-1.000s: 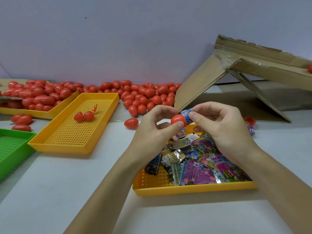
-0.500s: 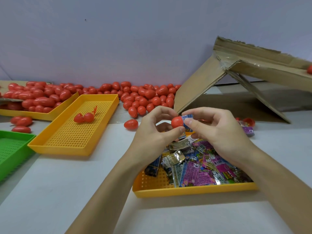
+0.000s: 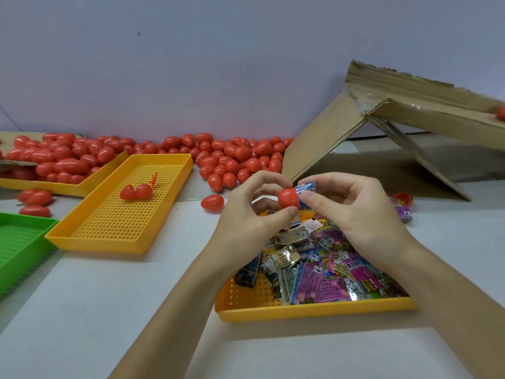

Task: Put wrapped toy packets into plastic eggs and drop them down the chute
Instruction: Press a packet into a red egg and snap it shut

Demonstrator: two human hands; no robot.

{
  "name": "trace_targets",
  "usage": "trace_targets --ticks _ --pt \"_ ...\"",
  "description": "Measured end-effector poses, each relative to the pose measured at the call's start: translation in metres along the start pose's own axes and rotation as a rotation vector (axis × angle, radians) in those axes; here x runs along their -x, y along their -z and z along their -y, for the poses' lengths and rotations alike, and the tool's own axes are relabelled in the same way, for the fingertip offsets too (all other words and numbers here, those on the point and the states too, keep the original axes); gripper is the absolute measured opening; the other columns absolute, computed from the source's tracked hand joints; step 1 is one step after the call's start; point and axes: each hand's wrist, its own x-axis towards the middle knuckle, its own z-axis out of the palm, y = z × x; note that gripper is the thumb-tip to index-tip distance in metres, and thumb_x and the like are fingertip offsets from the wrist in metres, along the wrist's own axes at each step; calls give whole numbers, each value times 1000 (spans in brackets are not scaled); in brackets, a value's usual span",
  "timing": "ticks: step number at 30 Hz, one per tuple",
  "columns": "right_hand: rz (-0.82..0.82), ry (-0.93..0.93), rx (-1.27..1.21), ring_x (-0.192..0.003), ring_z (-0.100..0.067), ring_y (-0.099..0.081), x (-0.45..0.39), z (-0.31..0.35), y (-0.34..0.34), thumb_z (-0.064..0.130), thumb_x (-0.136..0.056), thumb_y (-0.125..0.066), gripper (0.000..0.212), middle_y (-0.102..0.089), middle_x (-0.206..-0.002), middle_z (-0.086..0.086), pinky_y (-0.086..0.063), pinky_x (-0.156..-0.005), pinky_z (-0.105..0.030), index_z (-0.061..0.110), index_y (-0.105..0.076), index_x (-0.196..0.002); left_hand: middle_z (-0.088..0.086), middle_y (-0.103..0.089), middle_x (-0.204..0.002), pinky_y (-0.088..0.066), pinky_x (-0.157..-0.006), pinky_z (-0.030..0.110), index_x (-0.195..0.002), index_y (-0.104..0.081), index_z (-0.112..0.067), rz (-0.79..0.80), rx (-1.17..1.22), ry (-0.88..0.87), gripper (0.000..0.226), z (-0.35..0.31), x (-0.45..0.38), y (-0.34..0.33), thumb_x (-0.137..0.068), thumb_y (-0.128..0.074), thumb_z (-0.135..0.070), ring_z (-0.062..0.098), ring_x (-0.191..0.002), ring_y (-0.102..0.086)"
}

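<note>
My left hand (image 3: 254,212) pinches a red egg half (image 3: 289,198) between thumb and fingers. A blue wrapped toy packet (image 3: 307,188) sticks out of that half to the right, and my right hand (image 3: 352,212) pinches the packet with thumb and forefinger. Both hands hover above a yellow tray (image 3: 314,310) heaped with several wrapped packets (image 3: 325,272). The cardboard chute (image 3: 426,105) slopes at the upper right, with a red egg (image 3: 501,113) at its right edge.
A heap of red eggs (image 3: 232,157) lies along the back wall, and one single egg (image 3: 212,202) sits in front of it. A second yellow tray (image 3: 123,209) holds an opened egg (image 3: 136,192). A green tray (image 3: 19,247) is at the left. Another egg half (image 3: 401,197) and purple packet (image 3: 404,214) lie right of my hands.
Both hands have stayed almost in place above the packet tray. The packet has shifted slightly against the egg half between my fingers.
</note>
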Motion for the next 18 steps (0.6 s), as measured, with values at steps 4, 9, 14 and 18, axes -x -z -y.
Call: trace_targets --ticks 4,9,14,18 --pt "5 16 -8 -91 -4 -71 0 0 0 32 -79 -69 22 -76 -95 11 -54 -72 -14 28 -73 -100 1 -68 -95 -55 -67 24 -107 -65 -16 -8 2 0 22 -2 0 -1 -89 -71 -5 14 -74 -68" --pt "5 28 12 -93 -5 -72 0 -1 1 32 -80 -69 22 -76 -96 12 -54 -75 -15 30 -73 -101 3 -69 -97 -55 -66 24 -109 -65 -14 -27 -14 -2 14 -3 0 -1 -95 -65 -13 16 -75 -69" --pt "5 30 34 -94 -5 -71 0 -3 1 32 -80 -69 23 -76 -97 11 -55 -77 -18 30 -73 -103 0 -69 -94 -56 -67 25 -108 -67 -15 -30 -20 9 14 -2 0 -1 -94 -66 -13 18 -71 -71" --pt "12 24 71 -92 -7 -71 0 -3 2 33 -81 -68 26 -76 -95 11 -55 -77 -18 25 -74 -104 0 -70 -96 -58 -68 26 -108 -67 -15 -26 -32 9 15 -3 0 -1 -93 -67 -13 18 -72 -71"
